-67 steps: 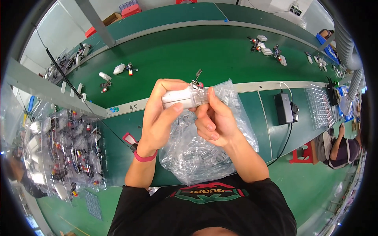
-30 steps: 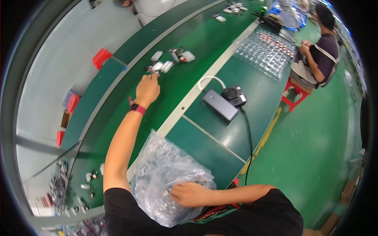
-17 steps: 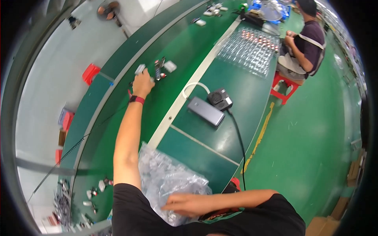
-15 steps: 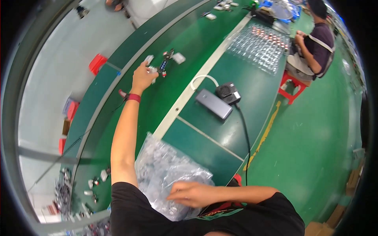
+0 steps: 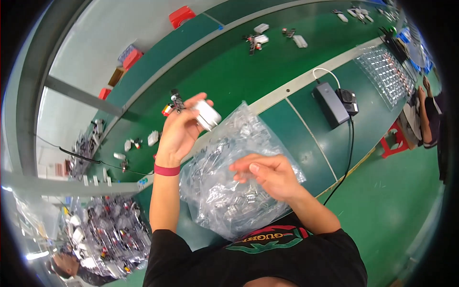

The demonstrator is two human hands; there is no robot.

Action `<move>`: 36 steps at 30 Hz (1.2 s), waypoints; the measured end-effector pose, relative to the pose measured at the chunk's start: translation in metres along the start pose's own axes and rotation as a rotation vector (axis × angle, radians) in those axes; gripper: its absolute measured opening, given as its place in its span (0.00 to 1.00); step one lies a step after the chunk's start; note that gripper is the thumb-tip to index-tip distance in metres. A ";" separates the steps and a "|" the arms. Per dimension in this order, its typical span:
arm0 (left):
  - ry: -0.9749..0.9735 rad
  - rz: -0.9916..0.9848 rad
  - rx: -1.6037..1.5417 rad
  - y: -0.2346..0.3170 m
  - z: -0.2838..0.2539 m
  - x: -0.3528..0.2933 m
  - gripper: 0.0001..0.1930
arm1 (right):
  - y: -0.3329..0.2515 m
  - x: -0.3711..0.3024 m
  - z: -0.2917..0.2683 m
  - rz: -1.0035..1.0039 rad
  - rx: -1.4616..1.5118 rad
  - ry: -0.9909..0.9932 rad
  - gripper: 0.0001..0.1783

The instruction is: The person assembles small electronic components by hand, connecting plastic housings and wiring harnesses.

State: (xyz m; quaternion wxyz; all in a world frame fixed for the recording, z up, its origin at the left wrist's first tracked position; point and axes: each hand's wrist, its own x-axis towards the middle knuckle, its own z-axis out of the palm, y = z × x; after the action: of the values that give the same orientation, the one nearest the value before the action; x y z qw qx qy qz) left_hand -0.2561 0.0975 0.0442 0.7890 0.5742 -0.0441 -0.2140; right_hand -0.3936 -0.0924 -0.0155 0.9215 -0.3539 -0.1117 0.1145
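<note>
My left hand (image 5: 184, 126), with a red band at its wrist, grips a small white block-shaped plastic piece (image 5: 207, 115) above the near edge of the green belt. Beside its knuckles is a small dark part with red and yellow bits (image 5: 175, 102); whether it lies on the belt or touches the hand I cannot tell. My right hand (image 5: 270, 174) is held over a large clear plastic bag (image 5: 239, 143), fingers stretched out with nothing in them. Many small clear pieces show through the bag, which lies in front of me on the table's near side.
A grey power bank (image 5: 331, 105) and a black vented device (image 5: 347, 101) with cables sit on the green table. Similar small parts (image 5: 258, 40) are scattered along the belt (image 5: 215, 71). A clear tray (image 5: 389, 76) lies far right, near another person. Lower left holds heaped bagged parts (image 5: 110, 234).
My left hand has drawn back from the far belt toward the bag, now with the white piece in it. My right hand has lifted off the bag and opened. The view has swung left.
</note>
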 end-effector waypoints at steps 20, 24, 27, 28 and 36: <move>0.071 0.006 0.511 -0.007 -0.026 -0.085 0.21 | 0.022 0.016 0.012 0.199 -0.027 0.169 0.20; 0.043 0.009 0.326 -0.007 -0.018 -0.091 0.21 | 0.017 0.022 0.020 0.162 -0.010 0.181 0.20; 0.034 0.086 0.260 -0.014 -0.015 -0.095 0.20 | 0.014 0.026 0.018 0.050 -0.036 0.121 0.20; 0.033 0.135 0.244 -0.016 -0.015 -0.096 0.20 | 0.011 0.027 0.018 0.003 -0.009 0.106 0.20; 0.039 0.235 0.199 -0.028 0.010 -0.099 0.18 | 0.018 0.036 0.033 -0.482 -0.462 0.244 0.21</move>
State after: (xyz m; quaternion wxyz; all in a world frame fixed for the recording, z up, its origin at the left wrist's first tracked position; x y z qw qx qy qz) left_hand -0.3564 0.1203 0.0392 0.7485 0.6445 -0.1165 -0.1036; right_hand -0.3715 -0.0486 0.0006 0.8243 -0.5274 -0.1040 -0.1775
